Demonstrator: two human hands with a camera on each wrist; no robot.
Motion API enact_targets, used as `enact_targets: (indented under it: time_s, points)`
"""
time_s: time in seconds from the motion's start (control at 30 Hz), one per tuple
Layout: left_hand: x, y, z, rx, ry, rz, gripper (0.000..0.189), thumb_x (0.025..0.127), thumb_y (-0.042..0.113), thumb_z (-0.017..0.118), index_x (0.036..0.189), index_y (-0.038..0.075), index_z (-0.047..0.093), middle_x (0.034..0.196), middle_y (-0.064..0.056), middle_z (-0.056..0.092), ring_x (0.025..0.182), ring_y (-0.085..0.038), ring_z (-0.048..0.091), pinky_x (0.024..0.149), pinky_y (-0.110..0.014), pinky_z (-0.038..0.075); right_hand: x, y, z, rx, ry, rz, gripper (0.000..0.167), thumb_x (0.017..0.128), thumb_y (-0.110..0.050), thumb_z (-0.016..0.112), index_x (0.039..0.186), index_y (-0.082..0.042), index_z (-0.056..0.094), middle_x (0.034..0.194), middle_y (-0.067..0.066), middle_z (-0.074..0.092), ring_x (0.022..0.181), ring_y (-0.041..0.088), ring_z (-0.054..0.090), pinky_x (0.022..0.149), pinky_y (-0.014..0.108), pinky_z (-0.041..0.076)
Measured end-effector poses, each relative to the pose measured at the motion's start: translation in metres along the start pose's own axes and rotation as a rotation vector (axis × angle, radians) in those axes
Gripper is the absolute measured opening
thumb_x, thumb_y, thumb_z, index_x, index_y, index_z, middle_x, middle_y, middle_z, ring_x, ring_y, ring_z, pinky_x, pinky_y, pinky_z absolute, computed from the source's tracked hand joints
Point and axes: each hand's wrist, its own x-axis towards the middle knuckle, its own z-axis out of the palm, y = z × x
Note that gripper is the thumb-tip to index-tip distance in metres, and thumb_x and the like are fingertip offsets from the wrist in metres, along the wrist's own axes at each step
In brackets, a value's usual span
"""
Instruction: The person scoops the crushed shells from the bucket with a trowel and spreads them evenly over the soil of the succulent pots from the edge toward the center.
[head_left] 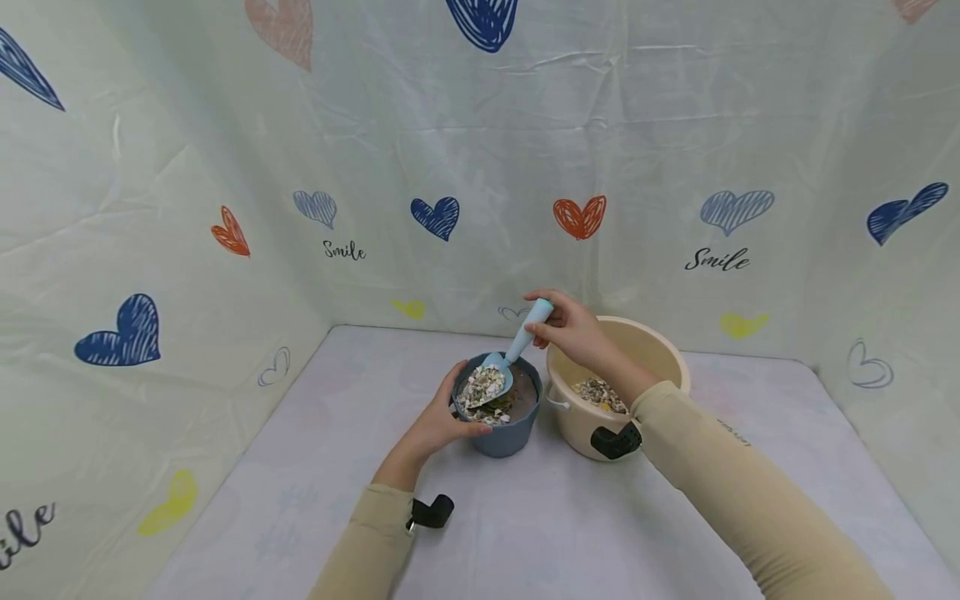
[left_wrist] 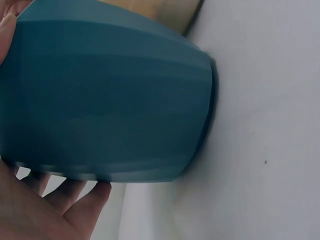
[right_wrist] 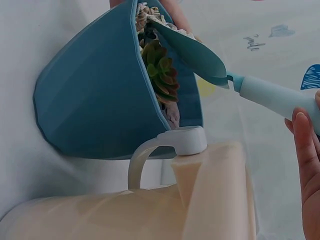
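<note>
Pale sheeting (head_left: 510, 125) printed with blue, red, pink and yellow hearts and the word "Smile" hangs behind and at both sides of a table (head_left: 577, 533) with a whitish, faintly patterned top. Near the table's far side, a blue plant pot (head_left: 501, 439) stands upright, holding a green succulent (right_wrist: 160, 75) with reddish leaf tips and a patch of smooth grey-brown soil (head_left: 525, 393). Around its left side curves the left hand (head_left: 444, 417), the thumb lying along the near side by the rim and the fingers set apart against the wall, with gaps showing between them in the left wrist view. Above the pot, the right hand (head_left: 573, 329) pinches the pale handle of a light-blue trowel (head_left: 537, 313) between thumb and fingers, close to its upper end. Tilted down to the left, the scoop reaches inside the rim, with light mixed pebbles (head_left: 483, 385) heaped at its tip and on the left part of the pot. Just right of the pot sits a larger cream bucket (head_left: 573, 427) with more speckled gravel (head_left: 597, 393) in the bottom and a light handle fitting (right_wrist: 192, 140) facing the pot. Over the bucket passes the right forearm in its beige sleeve (head_left: 750, 483); a black device (head_left: 431, 511) shows at the left wrist.
</note>
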Motion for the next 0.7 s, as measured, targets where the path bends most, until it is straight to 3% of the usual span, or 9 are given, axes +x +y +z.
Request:
enact_targets:
  time_s: [0.13, 0.23, 0.5, 0.7]
  points:
    - [0.009, -0.018, 0.004, 0.021, 0.035, -0.001, 0.114, 0.073, 0.01, 0.085, 0.158, 0.013, 0.01, 0.16, -0.022, 0.01, 0.144, -0.043, 0.01, 0.109, -0.064, 0.018, 0.0, 0.0, 0.0, -0.003, 0.007, -0.006, 0.047, 0.094, -0.007, 0.066, 0.138, -0.004, 0.051, 0.091, 0.018, 0.065, 0.073, 0.023, 0.065, 0.065, 0.032, 0.056]
    - [0.009, -0.021, 0.006, 0.03, 0.05, 0.003, 0.113, 0.073, 0.014, 0.086, 0.158, 0.016, 0.011, 0.159, -0.02, 0.013, 0.144, -0.042, 0.012, 0.108, -0.064, 0.019, -0.001, 0.0, 0.0, -0.001, 0.008, -0.01, 0.046, 0.094, -0.007, 0.066, 0.138, -0.004, 0.051, 0.091, 0.018, 0.065, 0.072, 0.023, 0.065, 0.065, 0.033, 0.056]
    - [0.006, -0.018, 0.007, 0.037, 0.065, 0.005, 0.115, 0.072, 0.022, 0.088, 0.158, 0.018, 0.012, 0.159, -0.019, 0.014, 0.144, -0.042, 0.013, 0.108, -0.065, 0.02, -0.003, -0.002, 0.0, -0.003, 0.004, -0.011, 0.046, 0.094, -0.009, 0.066, 0.137, -0.006, 0.052, 0.093, 0.018, 0.065, 0.075, 0.024, 0.065, 0.075, 0.054, 0.053]
    - [0.006, -0.019, 0.008, 0.028, 0.059, 0.023, 0.116, 0.071, 0.025, 0.089, 0.157, 0.015, 0.012, 0.159, -0.021, 0.014, 0.144, -0.042, 0.013, 0.109, -0.064, 0.019, -0.002, -0.003, 0.001, -0.014, 0.01, -0.007, 0.046, 0.094, -0.008, 0.065, 0.137, -0.006, 0.052, 0.092, 0.018, 0.065, 0.074, 0.024, 0.065, 0.069, 0.041, 0.056]
